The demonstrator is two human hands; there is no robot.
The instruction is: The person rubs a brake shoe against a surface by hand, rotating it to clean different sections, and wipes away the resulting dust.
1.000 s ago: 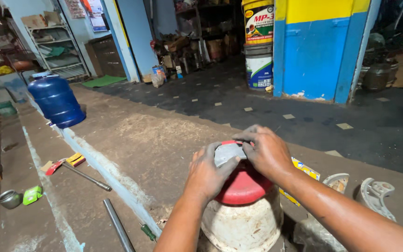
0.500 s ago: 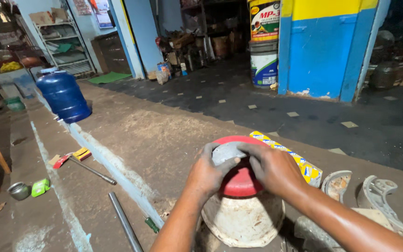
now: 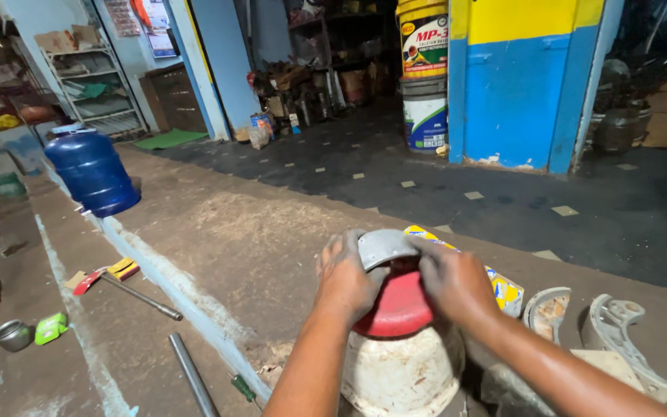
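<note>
curved grey metal piece (image 3: 382, 245) gripped by both hands (image 3: 395, 282) over red lid (image 3: 399, 305), dusty concrete floor (image 3: 225, 224), cluttered workshop

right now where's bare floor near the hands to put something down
The widest bare patch is the concrete between the blue water jug and the red-topped drum under both hands. It is crowded right of the drum, with the curved metal shoes, and left of it, by the metal pipe and hammer.

Both hands, left (image 3: 347, 279) and right (image 3: 455, 283), grip a curved grey metal piece (image 3: 384, 245) atop a red dome (image 3: 397, 305) on a white drum (image 3: 401, 374).
</note>
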